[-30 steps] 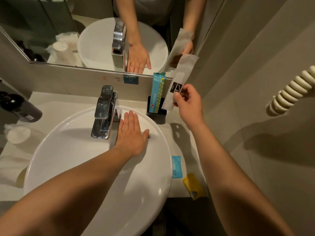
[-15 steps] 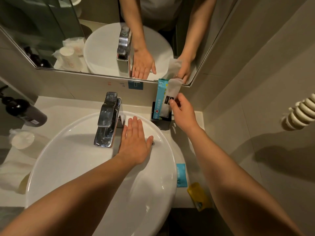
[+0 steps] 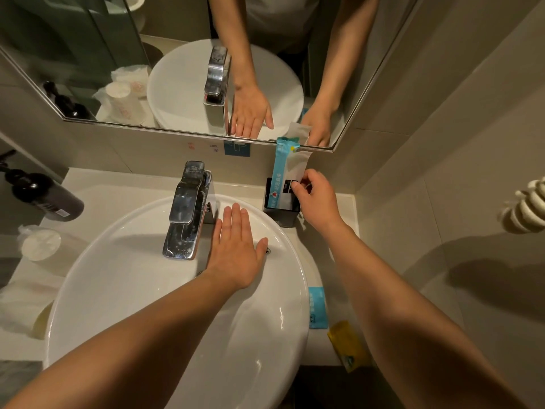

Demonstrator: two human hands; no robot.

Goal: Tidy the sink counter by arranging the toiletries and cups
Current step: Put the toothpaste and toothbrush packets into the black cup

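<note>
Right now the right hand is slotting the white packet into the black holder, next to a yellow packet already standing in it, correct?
Not quite. In the head view the packet already standing in the black holder is blue, not yellow. The right hand is slotting the white packet beside it.

The holder (image 3: 281,212) stands just right of the left hand's fingers (image 3: 236,215), which lie flat on the basin (image 3: 141,278); two packets (image 3: 287,178) stand in it, against the right hand's fingertips (image 3: 296,187).

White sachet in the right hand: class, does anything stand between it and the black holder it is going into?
Nothing visible does. The white sachet, pinched by the right hand, already stands in the black holder beside the blue packet.
</note>
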